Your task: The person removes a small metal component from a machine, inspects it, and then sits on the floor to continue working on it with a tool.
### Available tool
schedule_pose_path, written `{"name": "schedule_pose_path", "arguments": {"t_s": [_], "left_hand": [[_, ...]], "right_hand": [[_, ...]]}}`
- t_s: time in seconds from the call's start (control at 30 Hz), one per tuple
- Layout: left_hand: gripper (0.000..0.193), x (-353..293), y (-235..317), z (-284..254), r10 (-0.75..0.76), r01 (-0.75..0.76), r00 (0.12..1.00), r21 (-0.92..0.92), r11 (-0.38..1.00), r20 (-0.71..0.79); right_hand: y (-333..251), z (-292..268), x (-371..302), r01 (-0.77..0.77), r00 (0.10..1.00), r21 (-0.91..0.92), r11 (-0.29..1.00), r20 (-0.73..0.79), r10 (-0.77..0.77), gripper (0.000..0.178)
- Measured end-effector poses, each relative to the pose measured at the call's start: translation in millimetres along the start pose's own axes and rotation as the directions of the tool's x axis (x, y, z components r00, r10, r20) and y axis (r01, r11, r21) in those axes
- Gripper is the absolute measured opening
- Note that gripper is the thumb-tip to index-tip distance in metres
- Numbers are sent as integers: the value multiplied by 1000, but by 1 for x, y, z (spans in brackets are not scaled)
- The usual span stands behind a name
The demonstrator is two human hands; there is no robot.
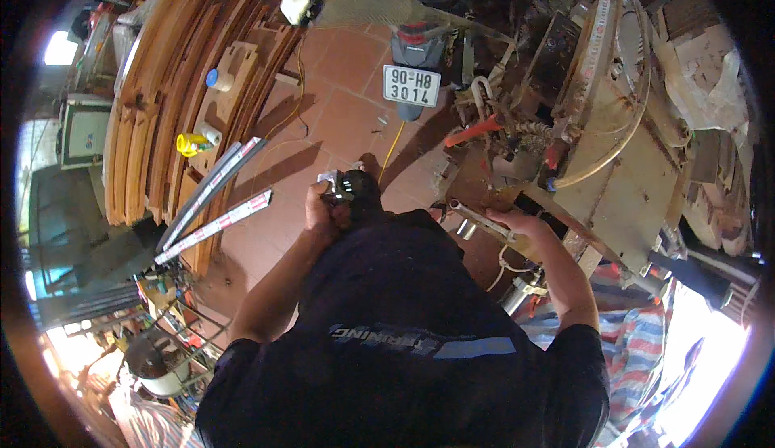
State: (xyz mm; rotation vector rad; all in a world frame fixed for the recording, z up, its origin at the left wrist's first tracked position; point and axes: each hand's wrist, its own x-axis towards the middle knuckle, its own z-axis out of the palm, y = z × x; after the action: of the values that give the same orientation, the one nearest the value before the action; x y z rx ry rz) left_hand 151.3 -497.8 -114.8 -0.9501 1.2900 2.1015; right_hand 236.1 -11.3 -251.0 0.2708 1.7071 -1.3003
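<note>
My left hand (320, 210) is closed around a small silver and dark object (333, 183) in front of my dark shirt. Its kind does not show clearly. To the right, my right hand (518, 222) reaches over a workbench edge, with its fingers stretched out along a metal bar (472, 213). The undersides of those fingers are hidden. Just below the bar a shiny metal cylinder (467, 228) shows, and a pale cord (502, 266) hangs beside it.
Curved wooden boards (161, 109) stand stacked at left, with two long strips (218, 226) leaning near them. A yellow tape roll (190, 144) lies on the boards. Ahead stands a motorbike with a white plate (411, 85). A red-handled clamp (473, 131) and a metal-topped bench (617, 182) fill the right.
</note>
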Motion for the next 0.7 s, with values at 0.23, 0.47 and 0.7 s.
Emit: {"name": "schedule_pose_path", "arguments": {"t_s": [0.23,0.47,0.7], "left_hand": [[43,84,50,-56,-7,-59,991,488,871,133],[36,256,167,-136,-490,-96,757,816,571,432],[45,282,257,-82,-473,117,879,988,97,-57]], "right_hand": [[-47,29,-56,-18,865,-593,805,-413,-285,55],[-62,162,-56,-587,366,-241,773,-931,-12,46],[-45,189,-19,-583,51,-176,793,-982,-180,45]]}}
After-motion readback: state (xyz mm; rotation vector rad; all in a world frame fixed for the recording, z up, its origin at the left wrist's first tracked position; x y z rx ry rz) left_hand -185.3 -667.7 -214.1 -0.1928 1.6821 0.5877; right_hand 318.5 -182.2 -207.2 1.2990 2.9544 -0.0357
